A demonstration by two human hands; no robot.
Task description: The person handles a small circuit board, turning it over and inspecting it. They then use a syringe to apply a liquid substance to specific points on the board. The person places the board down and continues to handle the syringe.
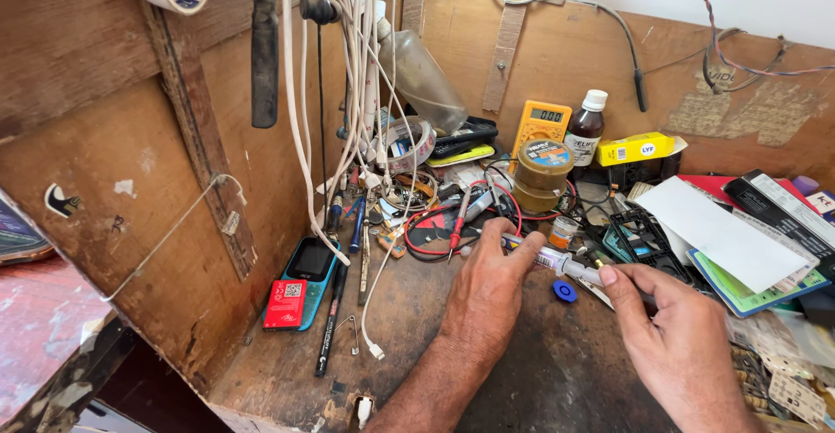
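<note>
My left hand (489, 289) and my right hand (668, 333) both grip a slim tube-like syringe (557, 262) with a white label, held level above the wooden bench (417, 346). The left fingers pinch its left end, the right thumb and fingers hold its right end. A small blue cap (564, 291) lies on the bench just below the syringe. A red multimeter probe (457, 224) with red and black leads rests behind my left hand.
A yellow multimeter (540, 123), a brown bottle (585, 129) and a jar (541, 175) stand at the back. White cables (300, 120) hang on the left. A blue phone (310, 268) and red battery (286, 304) lie at left. Papers and boxes (731, 233) crowd the right.
</note>
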